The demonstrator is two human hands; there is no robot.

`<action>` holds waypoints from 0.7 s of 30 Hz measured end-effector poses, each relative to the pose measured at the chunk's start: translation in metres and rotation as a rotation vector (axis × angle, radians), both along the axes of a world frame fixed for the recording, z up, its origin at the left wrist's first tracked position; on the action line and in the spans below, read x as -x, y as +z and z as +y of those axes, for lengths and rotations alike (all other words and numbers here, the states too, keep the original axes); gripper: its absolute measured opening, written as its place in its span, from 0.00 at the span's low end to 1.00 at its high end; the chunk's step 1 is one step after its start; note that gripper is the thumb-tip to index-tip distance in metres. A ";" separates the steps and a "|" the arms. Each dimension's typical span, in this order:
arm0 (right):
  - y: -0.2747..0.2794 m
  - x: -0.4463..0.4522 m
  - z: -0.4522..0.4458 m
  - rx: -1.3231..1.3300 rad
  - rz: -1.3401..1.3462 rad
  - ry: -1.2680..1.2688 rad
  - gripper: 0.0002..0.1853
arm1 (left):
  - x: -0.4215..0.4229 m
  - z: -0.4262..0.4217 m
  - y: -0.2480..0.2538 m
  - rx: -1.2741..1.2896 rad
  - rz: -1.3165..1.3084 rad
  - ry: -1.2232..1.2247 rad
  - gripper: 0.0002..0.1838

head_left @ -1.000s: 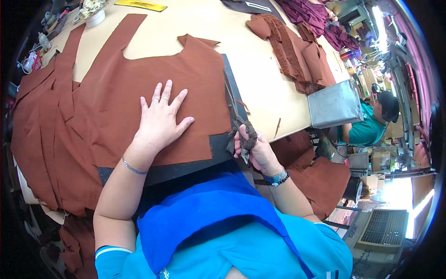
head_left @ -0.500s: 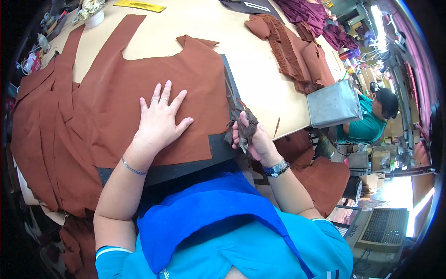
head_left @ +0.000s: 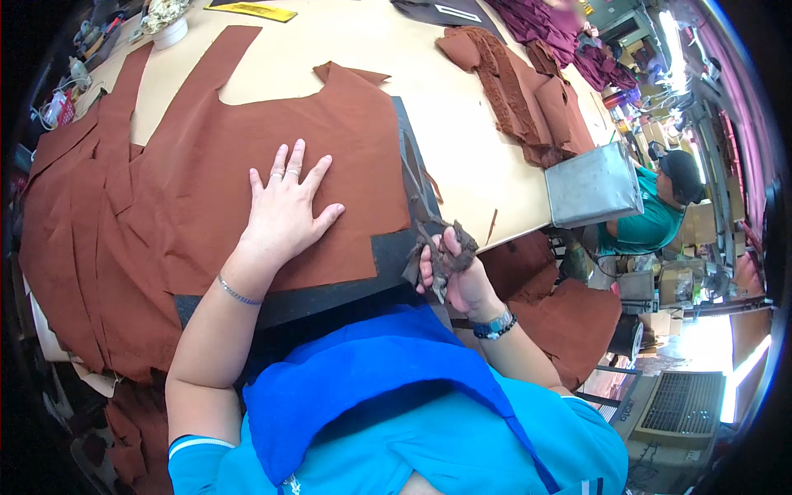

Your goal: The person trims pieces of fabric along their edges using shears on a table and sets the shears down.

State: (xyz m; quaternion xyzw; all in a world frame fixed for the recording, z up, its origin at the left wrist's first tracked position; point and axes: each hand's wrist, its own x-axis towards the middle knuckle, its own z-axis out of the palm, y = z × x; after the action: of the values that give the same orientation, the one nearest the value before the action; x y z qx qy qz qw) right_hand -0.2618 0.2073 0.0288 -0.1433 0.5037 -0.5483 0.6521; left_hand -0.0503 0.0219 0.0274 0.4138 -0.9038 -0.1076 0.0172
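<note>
Left hand [head_left: 285,198] lay spread on brown cloth [head_left: 330,136]; right hand [head_left: 469,287], nearer its three-o'clock edge, gripped a rag-wrapped tool [head_left: 459,247] pointing toward eleven.

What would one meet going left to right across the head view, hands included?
White pot → left hand → right hand → grey metal box → co-worker's dark cap

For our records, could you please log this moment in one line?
left hand: flat on brown fabric sheet; right hand: gripping long dark cloth-wrapped tool; flat black board: beneath fabric
</note>
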 end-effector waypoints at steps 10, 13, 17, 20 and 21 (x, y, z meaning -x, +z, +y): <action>0.017 -0.006 -0.026 -0.097 0.204 -0.031 0.22 | -0.001 0.005 0.005 -0.019 -0.014 -0.031 0.38; 0.012 -0.003 -0.031 -0.067 0.241 -0.026 0.21 | -0.001 0.004 0.002 -0.014 0.004 -0.037 0.38; 0.010 -0.004 -0.030 -0.026 0.239 -0.035 0.19 | -0.001 0.004 0.003 -0.018 0.008 -0.039 0.38; 0.001 -0.004 -0.025 -0.006 0.246 -0.056 0.18 | -0.002 0.005 0.003 -0.025 0.019 -0.035 0.38; 0.000 -0.004 -0.024 -0.010 0.252 -0.051 0.19 | -0.002 0.005 0.003 -0.028 0.021 -0.034 0.38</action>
State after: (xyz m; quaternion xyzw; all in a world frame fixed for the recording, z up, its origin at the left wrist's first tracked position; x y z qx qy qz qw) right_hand -0.2580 0.1830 0.0292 -0.1950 0.5879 -0.5397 0.5701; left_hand -0.0480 0.0268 0.0309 0.3974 -0.9089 -0.1247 0.0190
